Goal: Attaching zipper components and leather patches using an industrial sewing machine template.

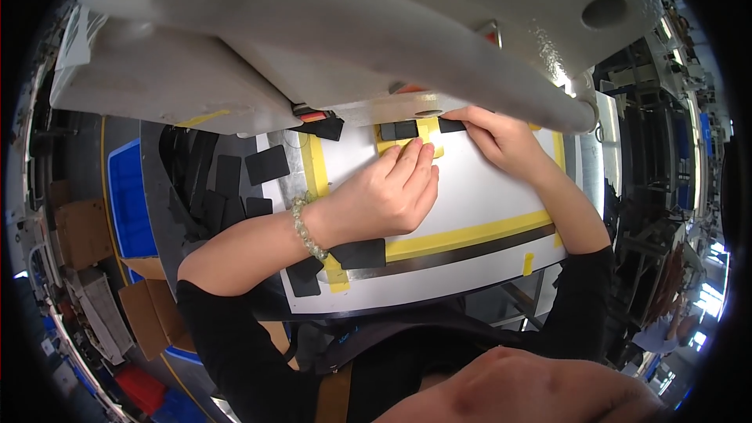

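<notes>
While the left hand (pixel 389 192) presses flat, the right hand's (pixel 505 141) fingers pinch a black piece (pixel 452 125).

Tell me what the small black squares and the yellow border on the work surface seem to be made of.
The black squares look like matte foam or rubber sheet: flat, dull, cleanly cut, with no shine. The yellow border looks like adhesive tape, thin and flat on the white surface, slightly glossy. The left hand and right hand press on pieces at the machine's edge.
</notes>
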### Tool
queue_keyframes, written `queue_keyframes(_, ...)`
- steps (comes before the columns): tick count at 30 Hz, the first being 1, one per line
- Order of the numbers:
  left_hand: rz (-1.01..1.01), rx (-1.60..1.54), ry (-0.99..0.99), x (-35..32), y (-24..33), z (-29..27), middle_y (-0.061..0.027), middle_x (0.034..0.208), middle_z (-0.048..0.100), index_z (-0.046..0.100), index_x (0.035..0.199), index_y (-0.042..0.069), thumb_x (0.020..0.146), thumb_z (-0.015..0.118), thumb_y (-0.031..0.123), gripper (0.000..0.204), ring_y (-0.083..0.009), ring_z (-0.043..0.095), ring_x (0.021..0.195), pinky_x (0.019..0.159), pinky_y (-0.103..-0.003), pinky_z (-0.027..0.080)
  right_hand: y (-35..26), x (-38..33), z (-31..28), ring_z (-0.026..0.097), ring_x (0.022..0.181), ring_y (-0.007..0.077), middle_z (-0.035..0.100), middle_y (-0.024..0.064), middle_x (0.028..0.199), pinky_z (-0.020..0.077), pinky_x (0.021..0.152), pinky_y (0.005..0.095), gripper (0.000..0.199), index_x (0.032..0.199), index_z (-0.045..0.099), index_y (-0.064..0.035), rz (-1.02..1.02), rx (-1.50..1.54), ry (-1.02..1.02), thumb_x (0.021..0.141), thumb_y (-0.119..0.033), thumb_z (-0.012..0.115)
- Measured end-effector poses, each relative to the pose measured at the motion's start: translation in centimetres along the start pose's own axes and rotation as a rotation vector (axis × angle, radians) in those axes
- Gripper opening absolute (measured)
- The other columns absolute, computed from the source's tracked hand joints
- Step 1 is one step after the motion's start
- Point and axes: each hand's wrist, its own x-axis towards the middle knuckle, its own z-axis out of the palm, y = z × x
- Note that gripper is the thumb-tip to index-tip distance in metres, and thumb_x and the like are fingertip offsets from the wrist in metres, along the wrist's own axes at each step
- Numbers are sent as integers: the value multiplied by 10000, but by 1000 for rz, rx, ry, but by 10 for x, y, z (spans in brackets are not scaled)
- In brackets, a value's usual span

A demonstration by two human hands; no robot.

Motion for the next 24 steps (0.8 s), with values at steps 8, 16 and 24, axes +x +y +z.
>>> queue_keyframes(8, 3, -6, -4, -2, 0, 1, -198, 945, 653, 638, 866, -31, 800, 590, 129, 179, -278, 655, 904, 767, -334, 547, -3, 1, -4, 613, 792, 187, 642, 108, 902, 458, 747, 257, 227, 1035, 628, -50, 46, -50, -75, 844, 15, 524)
queue_keyframes(16, 8, -19, -37, 0, 1, -3, -215, 949, 647, 633, 871, -39, 796, 586, 114, 177, -288, 651, 912, 773, -335, 547, 4, 0, 1, 598, 720, 259, 619, 110, 851, 467, 670, 327, 287, 1037, 647, -95, -95, -101, 39, 794, 24, 551)
queue_keyframes(24, 27, 6, -78, 2, 2, -3, -232, 956, 640, 626, 890, -51, 766, 574, 98, 201, -305, 645, 922, 792, -340, 541, 10, -7, 0, 602, 775, 288, 625, 113, 865, 469, 708, 351, 220, 1006, 652, -89, -60, -188, 61, 796, -47, 602)
